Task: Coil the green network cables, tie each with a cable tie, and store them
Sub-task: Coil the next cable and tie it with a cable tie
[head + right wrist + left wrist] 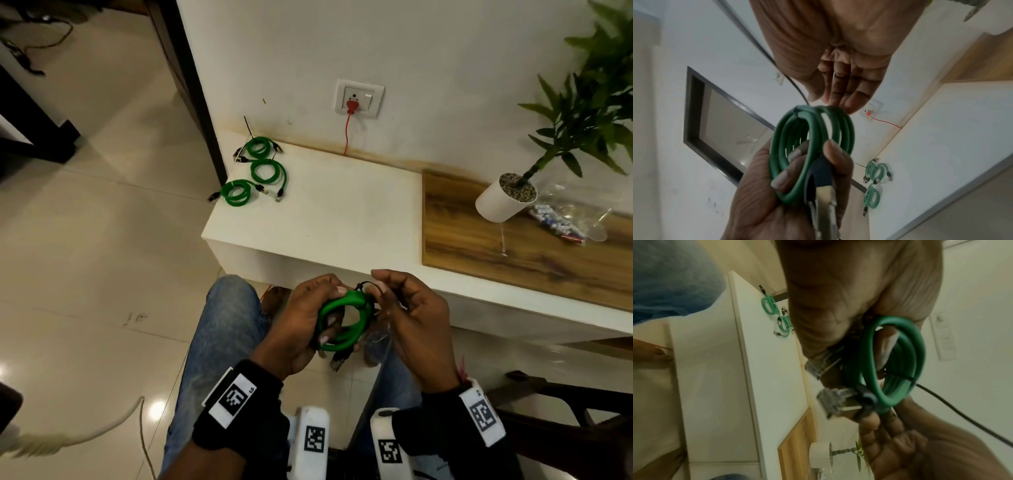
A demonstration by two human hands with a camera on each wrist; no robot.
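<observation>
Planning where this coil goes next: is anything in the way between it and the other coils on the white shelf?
Nothing visible: the coil in the left hand faces bare white shelf up to the three coils.

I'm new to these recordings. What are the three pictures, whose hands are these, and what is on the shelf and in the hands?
No machine here: a seated person works with bare hands, wearing cameras. The wide picture comes from the head, looking down; the other two come from each wrist, looking along the fingers.

The left hand grips a green cable coil, fingers through its loops. The right hand pinches a black cable tie looped round the top of the coil; the tie's long tail shows in the left wrist view.

On the white shelf lie three finished coils near the far left corner. To the right stand a potted plant and a clear bag on a wooden board. A red plug sits in the wall socket.
</observation>
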